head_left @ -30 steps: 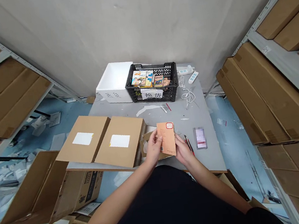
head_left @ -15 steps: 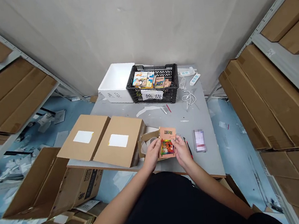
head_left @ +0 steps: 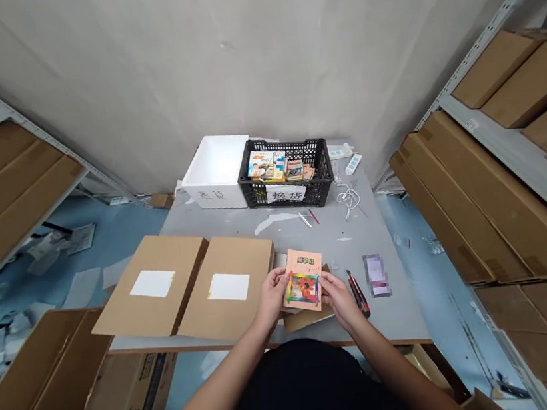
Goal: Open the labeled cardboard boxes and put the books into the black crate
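Observation:
My left hand (head_left: 274, 297) and my right hand (head_left: 338, 292) hold a small orange-pink paperback book (head_left: 302, 280) by its side edges, just above the grey table (head_left: 277, 231). Its cover faces up, with a green title and a rainbow-framed picture. Under the book lies an opened cardboard mailer (head_left: 308, 318), partly hidden by the book and my hands. A red-handled utility knife (head_left: 358, 293) lies just beyond my right hand. Two flat cardboard mailers with white labels (head_left: 228, 287) sit left of my left hand.
A black plastic crate (head_left: 287, 193) of books with a paper sign stands at the table's far end beside a white foam box (head_left: 216, 172). A blurred phone (head_left: 376, 275) and white cables lie nearby. Cardboard-stacked shelves flank both sides, and an open carton (head_left: 75, 386) sits front left.
The book has been turned over, from its back with a red-ringed label to its picture cover. Both hands still hold it. The view has tilted, so the table sits lower in the frame.

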`<state>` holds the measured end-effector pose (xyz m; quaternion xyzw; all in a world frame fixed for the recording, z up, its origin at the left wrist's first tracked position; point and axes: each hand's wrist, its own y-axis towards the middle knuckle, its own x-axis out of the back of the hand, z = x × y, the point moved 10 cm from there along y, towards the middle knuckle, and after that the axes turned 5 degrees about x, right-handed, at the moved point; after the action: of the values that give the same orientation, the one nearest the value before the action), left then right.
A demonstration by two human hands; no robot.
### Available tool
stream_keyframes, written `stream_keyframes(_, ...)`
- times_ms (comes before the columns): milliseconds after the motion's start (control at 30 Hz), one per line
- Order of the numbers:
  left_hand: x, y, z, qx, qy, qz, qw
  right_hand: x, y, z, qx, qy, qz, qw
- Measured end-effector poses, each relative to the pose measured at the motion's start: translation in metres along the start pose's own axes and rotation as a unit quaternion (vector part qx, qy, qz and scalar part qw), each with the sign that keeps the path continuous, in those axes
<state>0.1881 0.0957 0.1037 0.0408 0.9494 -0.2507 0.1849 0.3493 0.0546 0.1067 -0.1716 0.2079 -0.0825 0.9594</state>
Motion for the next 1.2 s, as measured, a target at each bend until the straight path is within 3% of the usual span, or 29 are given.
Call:
stream_keyframes(267,0.012,0.030,-0.012,0.042,0.086,0.049,0.994,0.004,0.027,0.012,0.031,-0.034,-0.046,0.998)
stream_keyframes(467,0.004,0.061,-0.020,0.034,0.079,0.039,0.995,0.013,0.059,0.021,0.030,-0.044,-0.047,0.997)
stream_keyframes(633,-0.006,0.105,-0.030,0.040,0.094,0.035,0.994,0.017,0.105,0.036,0.036,-0.046,-0.034,0.998)
stream_keyframes(833,-0.025,0.187,-0.072,-0.010,0.139,0.025,0.990,0.022,0.192,0.072,0.062,-0.067,-0.042,0.995)
stream_keyframes(1067,-0.068,0.307,-0.155,-0.098,0.167,-0.002,0.981,0.017,0.322,0.141,0.110,-0.073,-0.059,0.989)
stream_keyframes(1200,-0.093,0.371,-0.202,-0.130,0.209,-0.045,0.968,0.007,0.402,0.187,0.124,-0.077,-0.066,0.987)
